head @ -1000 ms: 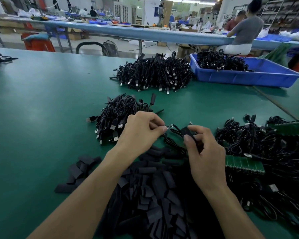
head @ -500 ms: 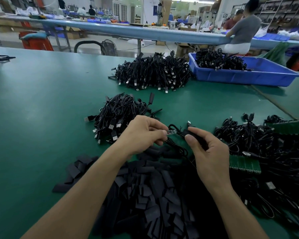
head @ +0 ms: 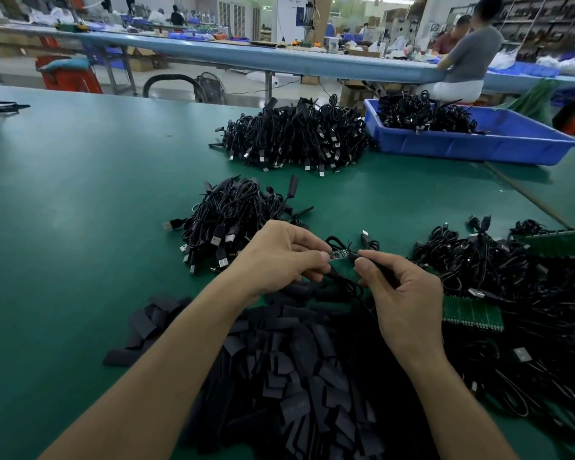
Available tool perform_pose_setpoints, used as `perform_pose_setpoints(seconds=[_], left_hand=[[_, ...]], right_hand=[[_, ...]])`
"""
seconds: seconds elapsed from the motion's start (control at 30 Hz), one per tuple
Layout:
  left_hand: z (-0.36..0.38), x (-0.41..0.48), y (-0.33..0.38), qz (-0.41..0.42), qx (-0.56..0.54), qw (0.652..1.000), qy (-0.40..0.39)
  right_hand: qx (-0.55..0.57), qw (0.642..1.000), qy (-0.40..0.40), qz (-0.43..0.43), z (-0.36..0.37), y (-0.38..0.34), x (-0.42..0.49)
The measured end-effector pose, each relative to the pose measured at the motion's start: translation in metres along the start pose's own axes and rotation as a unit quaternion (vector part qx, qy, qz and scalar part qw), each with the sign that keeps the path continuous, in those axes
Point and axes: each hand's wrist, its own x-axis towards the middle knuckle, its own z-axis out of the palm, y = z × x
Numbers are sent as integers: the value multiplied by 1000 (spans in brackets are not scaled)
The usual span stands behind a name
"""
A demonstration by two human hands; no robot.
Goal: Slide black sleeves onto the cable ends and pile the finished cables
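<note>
My left hand [head: 281, 255] pinches the small circuit-board end [head: 340, 254] of a black cable between thumb and forefinger. Just to its right, my right hand [head: 402, 293] grips a black sleeve [head: 379, 265] whose mouth meets the board's right end. The cable's loop and USB plug [head: 365, 234] hang behind the hands. A heap of flat black sleeves [head: 296, 366] lies under my forearms. A small pile of cables [head: 233, 214] sits beyond my left hand.
A bigger cable pile [head: 296, 141] lies farther back, next to a blue bin [head: 498, 144] holding more cables. Tangled cables [head: 512, 287] and green circuit-board strips [head: 472, 313] crowd the right side. A person sits at the far bench. The green table [head: 63, 210] stretches left.
Both hands have sunk slightly toward me. The board end now shows between the fingertips, and the right hand has turned the sleeve so its mouth meets the board.
</note>
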Motion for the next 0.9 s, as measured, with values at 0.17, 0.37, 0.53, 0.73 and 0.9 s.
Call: perform_pose_setpoints(seconds=[0.17,0.37,0.53,0.73,0.9], left_hand=[[2,0,1,-1,0,1000,-8],[2,0,0,-2,-8,1000,-15],[0,0,0,-2,-25,1000,-14],[-6,-2,2,-4,-16,999,-31],[-10,-3,3,8,16,998,-57]], right_hand=[[-2,1000,10,-7,0,1,0],[-7,1000,9,4,-1,1,0],[-8,1000,-2,12,-1,1,1],[5,999,-37,10,-4,0,4],[29,994,-103,17,-7,-2,5]])
